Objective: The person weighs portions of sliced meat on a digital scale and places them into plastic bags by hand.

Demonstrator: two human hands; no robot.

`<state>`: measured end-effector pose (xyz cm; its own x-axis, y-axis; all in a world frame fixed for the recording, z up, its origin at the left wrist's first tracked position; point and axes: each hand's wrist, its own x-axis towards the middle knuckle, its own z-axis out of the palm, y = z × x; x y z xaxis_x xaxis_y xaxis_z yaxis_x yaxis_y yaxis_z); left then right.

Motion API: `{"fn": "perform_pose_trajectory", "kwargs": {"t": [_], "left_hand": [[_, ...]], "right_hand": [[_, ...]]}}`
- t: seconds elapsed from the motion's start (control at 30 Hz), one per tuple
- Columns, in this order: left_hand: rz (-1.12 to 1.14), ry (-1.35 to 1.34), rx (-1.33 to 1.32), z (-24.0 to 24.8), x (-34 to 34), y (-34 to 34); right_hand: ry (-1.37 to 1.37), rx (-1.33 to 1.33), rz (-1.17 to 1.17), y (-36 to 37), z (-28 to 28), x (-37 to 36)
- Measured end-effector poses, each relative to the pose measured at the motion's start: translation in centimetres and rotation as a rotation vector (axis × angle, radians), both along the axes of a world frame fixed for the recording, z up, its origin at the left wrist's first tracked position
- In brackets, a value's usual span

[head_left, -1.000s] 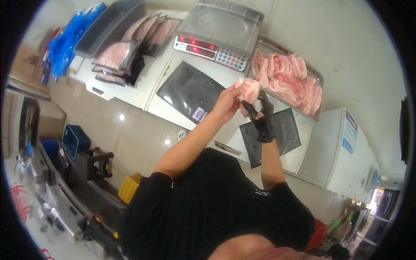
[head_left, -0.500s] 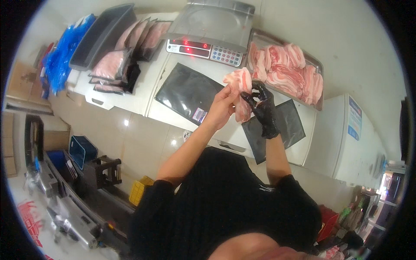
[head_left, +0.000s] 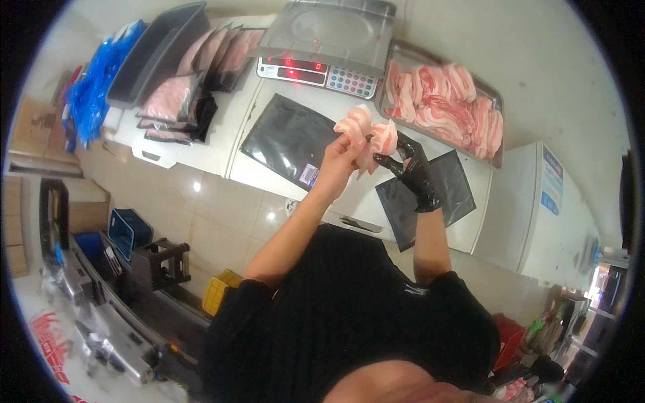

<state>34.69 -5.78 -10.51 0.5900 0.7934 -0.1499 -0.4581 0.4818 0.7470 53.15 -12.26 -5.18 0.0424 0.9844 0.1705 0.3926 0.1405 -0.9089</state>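
Both my hands meet above the white counter (head_left: 222, 144), holding slices of raw pink meat (head_left: 366, 131) between them. My left hand (head_left: 339, 164) is bare and grips the meat from below left. My right hand (head_left: 411, 168) wears a black glove and pinches the meat from the right. Under the hands lies a flat black bag (head_left: 289, 138), and a second black bag (head_left: 430, 195) lies to the right. A metal tray (head_left: 497, 117) filled with more meat slices stands at the back right, beside a digital scale (head_left: 322, 40).
Packed bags of meat (head_left: 195, 87) lean in a row at the back left beside a grey tub (head_left: 151, 50) and blue plastic bags (head_left: 94, 87). A white chest freezer (head_left: 544, 215) stands right. On the floor left are a blue crate (head_left: 127, 232) and a yellow crate (head_left: 222, 292).
My hands and the meat have stayed together over the black bag, shifting slightly in the picture as my head moved. The meat slices are turned and spread a bit more.
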Motion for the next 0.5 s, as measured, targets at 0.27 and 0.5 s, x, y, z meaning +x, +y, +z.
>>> {"fn": "perform_pose_trajectory", "kwargs": {"t": [0.27,0.5], "left_hand": [[0.169,-0.055,-0.218,0.2,-0.7,2.0],[0.135,-0.13,-0.063,3.6,-4.6,5.7]], "right_hand": [[-0.106,0.074,0.054,-1.9,1.3,-1.1],[-0.029,-0.024,0.046,-4.4,0.8,2.7]]}}
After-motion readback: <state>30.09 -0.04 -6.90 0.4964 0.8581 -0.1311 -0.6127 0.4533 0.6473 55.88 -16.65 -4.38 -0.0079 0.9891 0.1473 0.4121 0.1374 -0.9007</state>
